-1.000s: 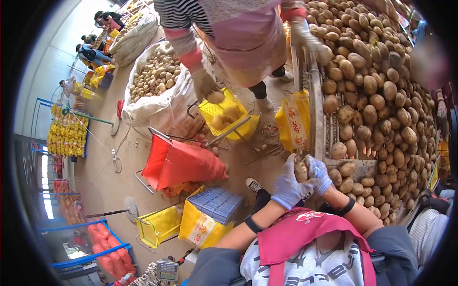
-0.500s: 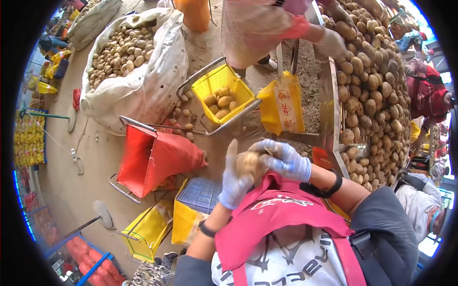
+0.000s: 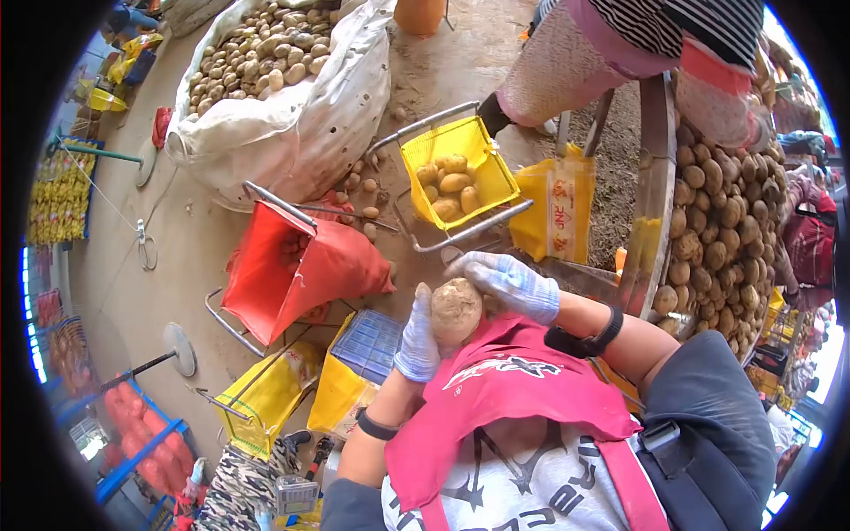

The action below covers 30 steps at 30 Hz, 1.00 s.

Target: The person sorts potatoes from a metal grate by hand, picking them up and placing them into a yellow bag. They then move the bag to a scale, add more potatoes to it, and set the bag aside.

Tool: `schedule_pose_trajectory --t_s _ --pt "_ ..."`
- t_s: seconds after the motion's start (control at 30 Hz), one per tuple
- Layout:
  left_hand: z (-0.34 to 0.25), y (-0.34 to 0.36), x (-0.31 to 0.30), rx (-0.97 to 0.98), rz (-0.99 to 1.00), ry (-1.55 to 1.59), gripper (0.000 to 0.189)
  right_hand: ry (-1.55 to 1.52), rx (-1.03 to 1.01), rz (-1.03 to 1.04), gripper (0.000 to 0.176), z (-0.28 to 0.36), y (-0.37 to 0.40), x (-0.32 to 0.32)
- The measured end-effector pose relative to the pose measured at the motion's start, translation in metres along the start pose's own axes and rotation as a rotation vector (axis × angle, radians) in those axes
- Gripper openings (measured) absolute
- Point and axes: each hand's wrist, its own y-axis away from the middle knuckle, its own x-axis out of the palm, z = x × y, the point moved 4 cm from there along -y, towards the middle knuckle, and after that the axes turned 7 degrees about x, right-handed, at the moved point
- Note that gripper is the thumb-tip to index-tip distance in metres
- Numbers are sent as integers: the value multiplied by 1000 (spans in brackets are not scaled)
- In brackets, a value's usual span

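A large round potato (image 3: 456, 315), with soil on its skin, is held in front of my chest. My left hand (image 3: 416, 341), in a pale knit glove, is closed against the potato's left side. From the upper right my right hand (image 3: 509, 283), gloved too, grips it with curled fingers; some fingertips are hidden behind it. Just beyond my hands a yellow bag (image 3: 423, 168) on a metal frame holds several potatoes. A red bag (image 3: 332, 265) lies open on its frame to the left.
A sorting table's wooden edge (image 3: 651, 203), with heaped potatoes (image 3: 722, 230), runs along the right. A co-worker's sleeve (image 3: 722, 66) reaches over it. A big white sack (image 3: 266, 150) of potatoes stands at upper left. Loose potatoes (image 3: 369, 186), a blue crate (image 3: 367, 343) and yellow bags (image 3: 266, 403) are nearby.
My view has shifted, so the surroundings sit further right and the potato appears turned in my hands. The co-worker at the table has moved along its side.
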Motion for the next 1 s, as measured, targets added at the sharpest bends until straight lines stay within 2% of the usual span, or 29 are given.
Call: schedule_pose_trajectory --t_s 0.07,0.1,0.13,0.2,0.27,0.3,0.37,0.43,0.47,0.57,0.6,0.63,0.67,0.7,0.77,0.8,0.83,0.9,1.0 --pt "1 -13 -1 -56 -12 120 63 156 -130 62 30 10 -10 -8" --pt "0 -21 -2 -30 0 35 62 228 -190 78 31 17 -11 -11" --pt "-1 -29 0 -3 21 -45 61 181 -104 53 29 22 -5 -19" --pt "-8 -43 20 96 43 -141 59 184 -233 -8 28 20 -13 -37" --pt "-12 -61 26 216 -9 -416 56 183 -341 -110 27 12 -20 -51" --pt "-12 -69 25 274 -39 -554 55 330 -346 -137 26 11 -22 -59" --pt "-23 -77 34 586 73 -1364 37 626 -357 -182 26 13 -27 -73" --pt "-49 -77 61 602 108 -1570 29 344 -202 -180 26 9 -26 -81" --pt "-60 -78 73 516 88 -1515 41 207 -123 -182 26 7 -24 -85" --pt "-68 -84 80 482 41 -1528 66 41 72 -103 34 7 -22 -92" --pt "-65 -85 79 316 27 -1481 85 27 103 -85 37 11 -23 -93" --pt "-66 -85 85 343 73 -1465 86 12 136 -71 39 11 -23 -94" --pt "-67 -85 90 370 118 -1448 87 -152 232 20 46 5 -18 -95" --pt "-67 -85 94 397 160 -1431 88 -222 290 25 49 3 -18 -95" --pt "-66 -85 88 298 194 -1407 87 -361 404 39 54 4 -20 -92" --pt "-67 -88 86 231 221 -1398 87 -385 483 124 64 4 -21 -93" --pt "-69 -89 83 166 250 -1390 88 -437 473 108 66 3 -23 -93" --pt "-71 -88 77 228 265 -1383 80 -543 454 76 69 4 -29 -85" --pt "-74 -86 73 317 204 -1304 69 -287 324 154 71 11 -26 -87"
